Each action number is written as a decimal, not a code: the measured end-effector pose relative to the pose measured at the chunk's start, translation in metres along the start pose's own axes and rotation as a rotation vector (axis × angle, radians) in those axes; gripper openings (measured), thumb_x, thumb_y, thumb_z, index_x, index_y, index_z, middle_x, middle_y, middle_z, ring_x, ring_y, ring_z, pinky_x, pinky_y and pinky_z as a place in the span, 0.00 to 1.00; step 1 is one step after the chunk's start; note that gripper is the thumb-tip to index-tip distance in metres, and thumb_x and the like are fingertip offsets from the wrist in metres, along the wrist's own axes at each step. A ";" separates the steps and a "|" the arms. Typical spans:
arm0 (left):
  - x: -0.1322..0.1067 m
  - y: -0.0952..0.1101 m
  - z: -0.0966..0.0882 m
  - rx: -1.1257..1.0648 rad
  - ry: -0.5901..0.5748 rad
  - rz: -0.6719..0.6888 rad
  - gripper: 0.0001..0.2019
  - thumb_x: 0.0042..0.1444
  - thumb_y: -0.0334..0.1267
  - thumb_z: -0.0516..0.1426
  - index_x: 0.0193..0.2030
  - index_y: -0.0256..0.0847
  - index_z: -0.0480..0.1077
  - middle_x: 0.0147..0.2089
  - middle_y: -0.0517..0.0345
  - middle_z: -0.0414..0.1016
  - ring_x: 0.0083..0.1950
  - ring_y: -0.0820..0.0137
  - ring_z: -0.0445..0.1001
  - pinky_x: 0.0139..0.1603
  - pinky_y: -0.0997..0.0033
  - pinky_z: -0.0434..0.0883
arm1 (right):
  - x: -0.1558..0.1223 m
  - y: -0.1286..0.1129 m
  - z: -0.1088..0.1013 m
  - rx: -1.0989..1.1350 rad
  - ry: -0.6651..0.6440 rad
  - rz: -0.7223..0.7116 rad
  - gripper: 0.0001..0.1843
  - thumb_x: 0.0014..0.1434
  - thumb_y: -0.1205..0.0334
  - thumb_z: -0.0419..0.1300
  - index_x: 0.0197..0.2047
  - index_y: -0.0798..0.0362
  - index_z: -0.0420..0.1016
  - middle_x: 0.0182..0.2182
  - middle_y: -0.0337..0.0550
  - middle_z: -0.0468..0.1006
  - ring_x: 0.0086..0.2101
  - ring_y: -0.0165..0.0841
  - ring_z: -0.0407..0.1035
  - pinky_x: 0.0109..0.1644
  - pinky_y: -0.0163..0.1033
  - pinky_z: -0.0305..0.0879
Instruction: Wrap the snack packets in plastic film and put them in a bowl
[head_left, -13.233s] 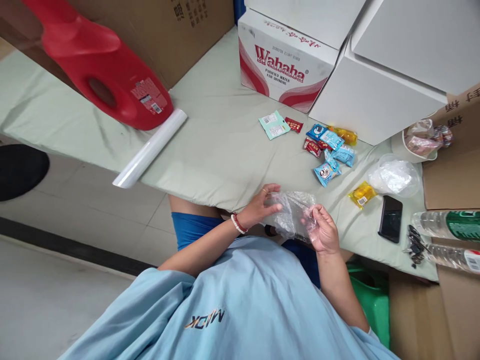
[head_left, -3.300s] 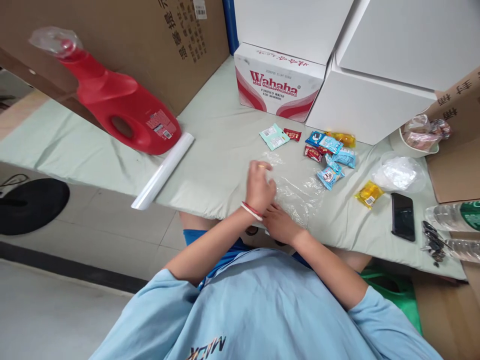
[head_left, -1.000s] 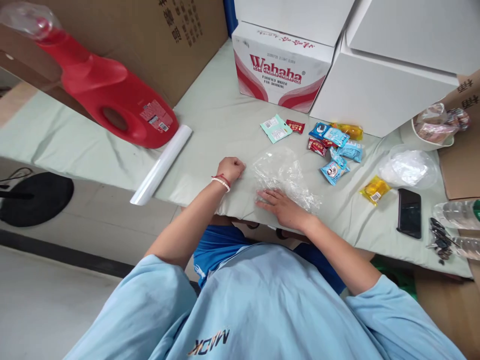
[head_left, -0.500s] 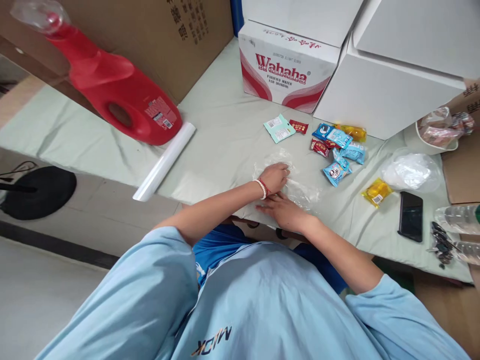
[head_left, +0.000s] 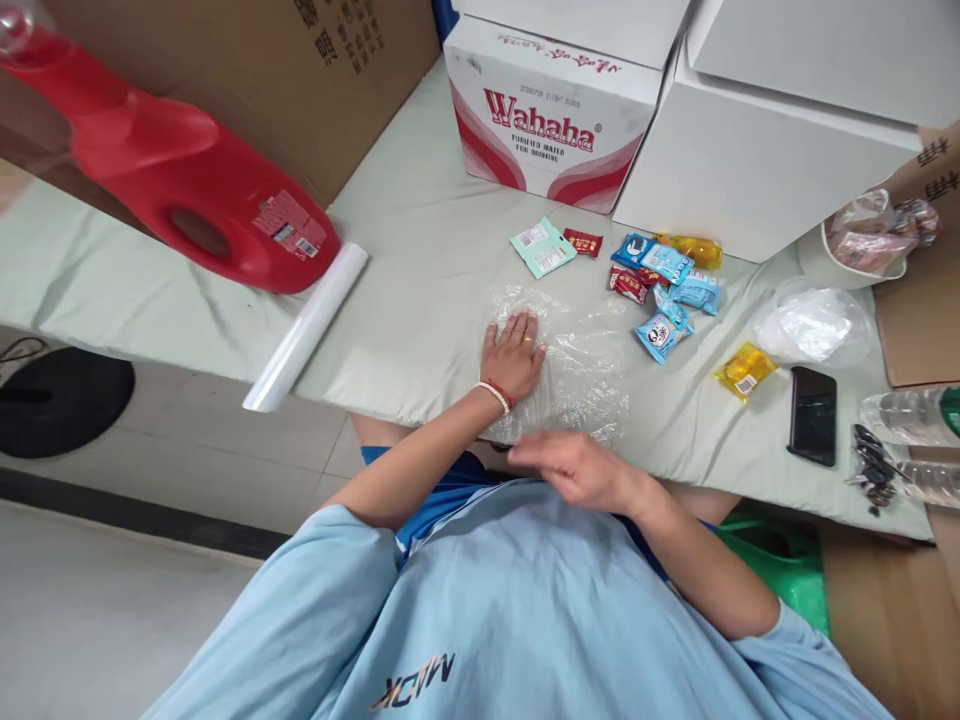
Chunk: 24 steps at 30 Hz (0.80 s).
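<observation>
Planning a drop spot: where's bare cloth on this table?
Bare: left of white roll; between it and clear film under the left hand, back to the Wahaha carton; between film and front yellow packet. Crowded: around the blue packets; right end with plastic bag, phone, bottles.

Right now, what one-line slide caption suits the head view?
Left hand flat on clear plastic, right hand blurred near the edge of the table, small packets beyond.

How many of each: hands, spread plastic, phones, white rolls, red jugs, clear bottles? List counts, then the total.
Left hand and right hand: 2
Spread plastic: 1
Phones: 1
White rolls: 1
Red jugs: 1
Clear bottles: 2
Total: 8
</observation>
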<state>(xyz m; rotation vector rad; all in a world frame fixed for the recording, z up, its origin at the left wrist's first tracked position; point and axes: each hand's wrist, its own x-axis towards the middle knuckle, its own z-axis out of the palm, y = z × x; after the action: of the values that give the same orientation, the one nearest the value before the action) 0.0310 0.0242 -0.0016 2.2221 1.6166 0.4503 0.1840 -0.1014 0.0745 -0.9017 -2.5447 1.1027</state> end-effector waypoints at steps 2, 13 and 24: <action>0.000 0.003 0.003 0.016 -0.015 0.001 0.30 0.72 0.45 0.45 0.78 0.39 0.54 0.80 0.43 0.51 0.81 0.54 0.49 0.79 0.38 0.39 | 0.009 0.016 -0.016 -0.093 0.221 0.141 0.28 0.73 0.66 0.45 0.71 0.51 0.68 0.67 0.48 0.72 0.69 0.37 0.61 0.75 0.51 0.56; -0.001 -0.034 -0.025 0.205 -0.068 0.053 0.32 0.74 0.50 0.39 0.80 0.43 0.48 0.81 0.51 0.48 0.81 0.59 0.49 0.79 0.34 0.32 | -0.010 0.108 -0.005 -0.529 0.452 0.704 0.34 0.76 0.51 0.44 0.79 0.55 0.52 0.78 0.53 0.47 0.76 0.49 0.39 0.76 0.65 0.35; -0.013 -0.042 -0.030 0.208 -0.079 0.030 0.33 0.73 0.51 0.38 0.81 0.41 0.45 0.81 0.49 0.47 0.81 0.56 0.48 0.78 0.33 0.33 | -0.070 0.088 -0.033 -0.257 0.573 0.518 0.21 0.73 0.53 0.52 0.61 0.49 0.78 0.59 0.50 0.79 0.60 0.43 0.72 0.66 0.53 0.66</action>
<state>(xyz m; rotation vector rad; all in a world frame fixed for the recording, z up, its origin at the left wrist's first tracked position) -0.0219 0.0271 0.0054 2.3849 1.6570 0.2065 0.2925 -0.0789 0.0361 -1.7209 -2.0401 0.4981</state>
